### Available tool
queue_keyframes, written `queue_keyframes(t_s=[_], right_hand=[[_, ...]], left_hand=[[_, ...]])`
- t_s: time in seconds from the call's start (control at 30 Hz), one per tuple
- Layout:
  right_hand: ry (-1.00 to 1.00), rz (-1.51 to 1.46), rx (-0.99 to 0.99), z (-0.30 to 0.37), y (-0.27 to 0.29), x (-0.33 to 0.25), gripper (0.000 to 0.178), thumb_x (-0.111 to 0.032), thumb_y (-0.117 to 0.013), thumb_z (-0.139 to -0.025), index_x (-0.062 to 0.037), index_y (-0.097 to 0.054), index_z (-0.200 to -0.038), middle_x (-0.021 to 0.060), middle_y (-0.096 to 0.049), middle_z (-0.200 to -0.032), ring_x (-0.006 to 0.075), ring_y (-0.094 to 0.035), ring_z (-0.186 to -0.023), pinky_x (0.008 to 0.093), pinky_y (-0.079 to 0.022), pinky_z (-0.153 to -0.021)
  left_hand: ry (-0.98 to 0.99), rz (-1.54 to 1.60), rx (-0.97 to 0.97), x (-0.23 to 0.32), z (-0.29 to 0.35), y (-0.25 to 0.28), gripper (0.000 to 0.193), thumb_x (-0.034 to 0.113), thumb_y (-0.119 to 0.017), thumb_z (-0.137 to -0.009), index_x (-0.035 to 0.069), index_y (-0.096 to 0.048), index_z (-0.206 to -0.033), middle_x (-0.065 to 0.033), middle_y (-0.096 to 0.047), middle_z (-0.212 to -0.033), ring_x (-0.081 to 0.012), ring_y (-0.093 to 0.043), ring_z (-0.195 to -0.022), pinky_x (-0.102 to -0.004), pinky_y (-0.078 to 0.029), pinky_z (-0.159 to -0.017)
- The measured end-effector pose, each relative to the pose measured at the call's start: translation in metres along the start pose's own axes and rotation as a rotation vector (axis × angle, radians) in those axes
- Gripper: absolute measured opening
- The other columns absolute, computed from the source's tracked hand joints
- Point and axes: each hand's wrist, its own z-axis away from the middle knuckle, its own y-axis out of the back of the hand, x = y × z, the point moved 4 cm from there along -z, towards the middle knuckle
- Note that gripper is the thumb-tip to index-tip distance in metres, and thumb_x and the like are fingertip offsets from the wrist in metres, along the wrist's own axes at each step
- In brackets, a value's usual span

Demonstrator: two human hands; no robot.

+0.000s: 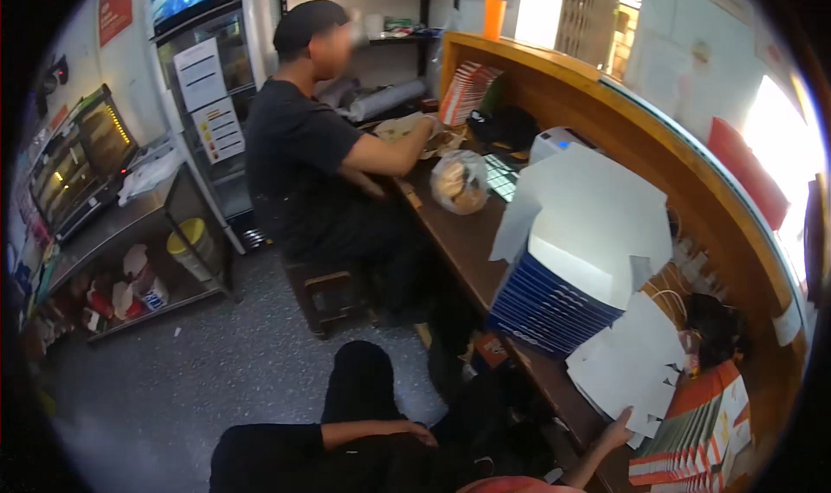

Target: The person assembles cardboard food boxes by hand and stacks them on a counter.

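A: Right hand?
B: Right hand [616, 430] is at the near edge of the white sheets [625, 359], fingertips touching the card. Pinching or just resting, can't tell.
A: Left?
B: Left hand [419, 433] lies slack on the dark trousers [363, 380], fingers loose, nothing visible in it.
A: Where are the sheets exactly?
B: Flat on the desk [459, 255], between the blue stack [554, 307] and the orange-and-white cartons [688, 432]. Several layered, edges uneven, small notches cut along one side.
A: Blue stack?
B: Shallow trays nested one in another, blue outside, white inside. Top one's open upward, wide white flaps [597, 190] spread past its sides.
A: Cartons?
B: Folded flat, packed in a row, just beside the right hand. Similar orange-and-white bundle [467, 93] at the desk's far end.
A: Anything else on the desk?
B: Clear bag [460, 182] with something tan inside, near the co-worker [303, 147]. White device [554, 142] with a blue light behind the flaps. Orange cup [494, 19] up on the wooden ledge [563, 58].
A: Co-worker doing what?
B: Dark clothes and cap, seated on a stool [327, 290], one hand over some paper on the desk. Contents too small to read.
A: Left side?
B: Metal table [130, 225], yellow bucket [192, 244] on its lower shelf.
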Motion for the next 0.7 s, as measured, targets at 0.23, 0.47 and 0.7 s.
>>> queue_keyframes(t_s=[0.23,0.47,0.7], right_hand=[[0.054,0.223,-0.014,-0.008,-0.003,0.011,0.046,-0.034,-0.056,-0.082,0.0107,-0.059,-0.092,0.0220,-0.062,-0.089,0.0296,-0.060,-0.079,0.0352,-0.046,-0.070],[0.167,0.146,0.011,0.003,0.001,-0.013,0.045,-0.031,-0.054,-0.083,0.0120,-0.057,-0.095,0.0243,-0.060,-0.091,0.0335,-0.059,-0.080,0.0370,-0.045,-0.072],[-0.032,0.213,-0.035,0.028,-0.009,-0.072,0.044,-0.028,-0.054,-0.084,0.0149,-0.055,-0.093,0.0228,-0.060,-0.089,0.0275,-0.058,-0.077,0.0350,-0.044,-0.071]], left_hand=[[-0.271,-0.229,-0.088,-0.002,-0.004,0.006,0.027,0.029,-0.043,-0.090,0.003,-0.051,-0.093,-0.0025,-0.052,-0.081,-0.0112,-0.048,-0.074,-0.0274,-0.038,-0.066],[-0.108,-0.187,0.075,0.028,-0.016,0.002,0.026,0.026,-0.046,-0.089,0.005,-0.042,-0.074,0.0000,-0.039,-0.066,-0.0127,-0.038,-0.063,-0.0332,-0.035,-0.058],[-0.363,-0.587,0.781,0.088,0.003,0.042,0.012,0.013,-0.046,-0.085,0.002,-0.044,-0.081,-0.0161,-0.053,-0.076,-0.0325,-0.057,-0.078,-0.0364,-0.044,-0.058]])
